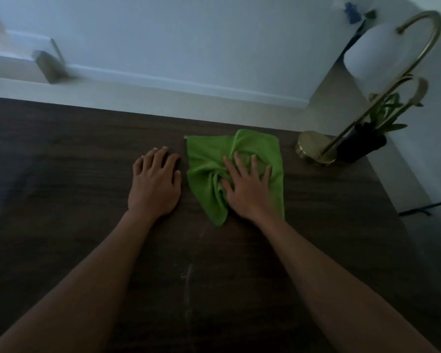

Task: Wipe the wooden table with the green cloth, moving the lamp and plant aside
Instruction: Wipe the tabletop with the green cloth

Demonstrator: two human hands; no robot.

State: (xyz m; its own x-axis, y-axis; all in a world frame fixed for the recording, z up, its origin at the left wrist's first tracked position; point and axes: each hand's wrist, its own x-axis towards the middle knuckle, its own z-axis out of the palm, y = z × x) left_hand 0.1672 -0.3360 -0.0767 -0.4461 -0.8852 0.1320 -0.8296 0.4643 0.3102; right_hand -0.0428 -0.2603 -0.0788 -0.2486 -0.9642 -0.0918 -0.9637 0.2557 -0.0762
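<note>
Right hand: my grip spread, palm pressing bunched green cloth
Left hand: spread flat on wooden surface
Lamp, plant: far right corner

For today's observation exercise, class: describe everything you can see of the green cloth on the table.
The green cloth is bright lime, with a soft, fuzzy look like microfibre. It lies roughly square on the dark wooden table, towards the far right, short of the lamp's brass base. Its middle is bunched into folds that radiate from under the right hand, which presses on it with fingers spread. Its outer edges lie flat. The left hand rests beside it, not touching.
</note>
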